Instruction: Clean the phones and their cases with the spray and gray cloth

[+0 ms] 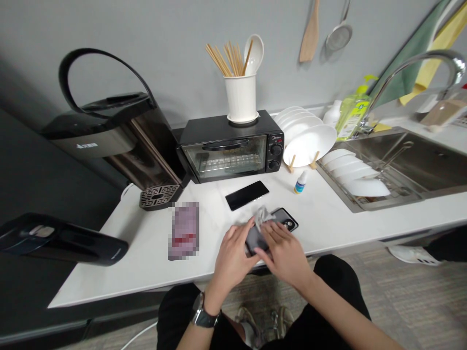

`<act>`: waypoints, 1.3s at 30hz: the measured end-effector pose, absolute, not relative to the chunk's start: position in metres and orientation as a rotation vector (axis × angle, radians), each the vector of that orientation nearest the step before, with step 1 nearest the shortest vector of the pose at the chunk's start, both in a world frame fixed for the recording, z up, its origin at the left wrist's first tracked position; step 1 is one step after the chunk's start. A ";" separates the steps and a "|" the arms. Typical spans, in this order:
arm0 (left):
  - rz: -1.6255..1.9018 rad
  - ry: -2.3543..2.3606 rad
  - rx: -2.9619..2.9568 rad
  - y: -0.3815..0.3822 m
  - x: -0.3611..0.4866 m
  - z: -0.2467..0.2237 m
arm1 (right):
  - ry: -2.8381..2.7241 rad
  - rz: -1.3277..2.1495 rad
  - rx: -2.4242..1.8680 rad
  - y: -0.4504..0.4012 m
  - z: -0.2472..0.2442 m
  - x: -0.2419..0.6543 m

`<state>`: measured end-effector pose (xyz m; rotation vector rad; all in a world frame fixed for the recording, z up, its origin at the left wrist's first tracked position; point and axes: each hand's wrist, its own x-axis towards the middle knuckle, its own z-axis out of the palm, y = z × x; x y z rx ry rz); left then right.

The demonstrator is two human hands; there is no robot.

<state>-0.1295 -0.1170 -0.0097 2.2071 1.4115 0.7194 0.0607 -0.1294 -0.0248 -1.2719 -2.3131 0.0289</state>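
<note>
Grey phone [256, 239] partly beneath fingers [276, 231]

Left grip [234, 253] curved, right grip [283, 250] palm-down

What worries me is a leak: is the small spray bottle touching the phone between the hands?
Apart: the head view shows white countertop between the base of the spray bottle and the phone's nearest edge.

A white cup [241, 97] of chopsticks [235, 61] stands on the black toaster oven [233, 158]. Beside it, white plates [312, 141] lean in a wooden rack [314, 159]. A spatula [310, 36] and a strainer [339, 38] hang on the wall [164, 39].
</note>
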 end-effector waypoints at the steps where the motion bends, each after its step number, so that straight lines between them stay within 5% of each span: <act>1: 0.694 1.425 2.213 -0.117 -0.130 -0.011 | -2.344 0.102 -1.207 -0.136 -0.022 0.051; 5: 0.674 1.477 2.214 -0.120 -0.130 -0.012 | -2.413 0.235 -1.102 -0.150 -0.016 0.062; 12: 0.748 1.431 2.207 -0.117 -0.127 -0.010 | -2.248 -0.115 -1.453 -0.121 -0.022 0.113; 21: 0.698 1.429 2.199 -0.120 -0.132 -0.012 | -2.347 0.244 -1.116 -0.150 -0.019 0.050; 29: 0.736 1.431 2.163 -0.118 -0.124 -0.008 | -2.225 -0.109 -1.457 -0.107 -0.026 0.109; 35: 0.712 1.431 2.163 -0.119 -0.127 -0.012 | -2.367 0.183 -1.158 -0.136 -0.019 0.047; 39: 0.716 1.493 2.143 -0.120 -0.126 -0.011 | -2.385 0.216 -1.184 -0.144 -0.017 0.081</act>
